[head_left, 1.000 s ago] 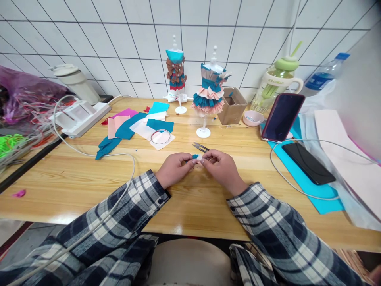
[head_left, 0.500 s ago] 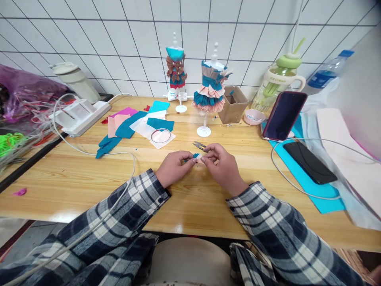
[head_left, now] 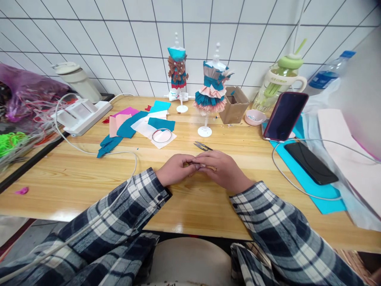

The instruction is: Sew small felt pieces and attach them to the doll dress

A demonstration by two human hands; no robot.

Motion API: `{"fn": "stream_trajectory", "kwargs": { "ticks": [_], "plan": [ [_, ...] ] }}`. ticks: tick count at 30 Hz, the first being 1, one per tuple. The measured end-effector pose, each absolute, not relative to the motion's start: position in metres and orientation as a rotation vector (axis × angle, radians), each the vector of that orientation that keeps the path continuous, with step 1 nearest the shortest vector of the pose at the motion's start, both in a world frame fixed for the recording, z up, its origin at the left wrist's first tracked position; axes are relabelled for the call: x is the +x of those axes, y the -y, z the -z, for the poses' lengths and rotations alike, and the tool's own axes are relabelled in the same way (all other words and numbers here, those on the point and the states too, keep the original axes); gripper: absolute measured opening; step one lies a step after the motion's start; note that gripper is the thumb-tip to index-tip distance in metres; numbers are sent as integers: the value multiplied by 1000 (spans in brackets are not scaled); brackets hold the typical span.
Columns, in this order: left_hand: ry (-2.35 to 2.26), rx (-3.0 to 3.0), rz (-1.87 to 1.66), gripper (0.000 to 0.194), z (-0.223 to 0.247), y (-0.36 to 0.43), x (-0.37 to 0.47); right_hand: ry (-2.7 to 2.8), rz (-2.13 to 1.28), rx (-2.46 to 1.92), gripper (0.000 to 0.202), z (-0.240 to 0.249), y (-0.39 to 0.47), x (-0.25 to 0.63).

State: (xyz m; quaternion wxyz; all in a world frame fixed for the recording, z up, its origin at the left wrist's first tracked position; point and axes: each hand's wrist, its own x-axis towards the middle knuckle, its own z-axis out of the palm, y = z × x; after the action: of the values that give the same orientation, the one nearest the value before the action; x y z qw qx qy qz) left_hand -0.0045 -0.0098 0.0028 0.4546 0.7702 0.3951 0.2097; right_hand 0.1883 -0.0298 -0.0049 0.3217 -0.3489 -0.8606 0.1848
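My left hand (head_left: 177, 169) and my right hand (head_left: 220, 168) meet at the fingertips above the wooden table (head_left: 125, 202). Both are closed around a small paper piece, mostly hidden by the fingers; only a pale bit shows between them. Small snips (head_left: 202, 146) lie just beyond my right hand. Farther back, a white stand carries a teal and pink ruffled paper dress (head_left: 210, 89). Behind it to the left, another stand holds a dress with brown bows (head_left: 177, 69).
Paper pieces (head_left: 131, 126) and a ring (head_left: 161, 136) lie at back left, near a power strip (head_left: 86, 117) and its cable. A small box (head_left: 234, 107), pink bowl (head_left: 255, 117), green-lidded jug (head_left: 279, 81) and phones (head_left: 310, 163) stand or lie rightward.
My right hand has turned and its fingers now reach over my left fingertips. The teal and pink paper seen between the hands is now mostly covered.
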Motion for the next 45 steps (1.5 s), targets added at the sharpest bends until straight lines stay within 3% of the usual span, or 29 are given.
{"fn": "stream_trajectory", "kwargs": {
  "ticks": [15,26,34,38,41,45],
  "plan": [
    [-737,1557,-533,39,-5,7,-8,2043,-467,-991,12,7,33,188],
    [-914,1582,-614,23,-2,5,-9,1888,-765,-1159,17,5,33,187],
    [-1014,1734,-667,21,0,6,-7,2147,-143,-1595,30,19,6,196],
    [-1072,1835,-744,20,-2,9,-5,2253,-80,-1702,15,23,0,189],
    [-1125,1793,-871,20,-1,8,-8,2201,-195,-1731,20,18,6,190],
    [-1123,1641,-1102,19,1,5,-13,1898,-604,-1678,15,9,22,189]
  ]
}}
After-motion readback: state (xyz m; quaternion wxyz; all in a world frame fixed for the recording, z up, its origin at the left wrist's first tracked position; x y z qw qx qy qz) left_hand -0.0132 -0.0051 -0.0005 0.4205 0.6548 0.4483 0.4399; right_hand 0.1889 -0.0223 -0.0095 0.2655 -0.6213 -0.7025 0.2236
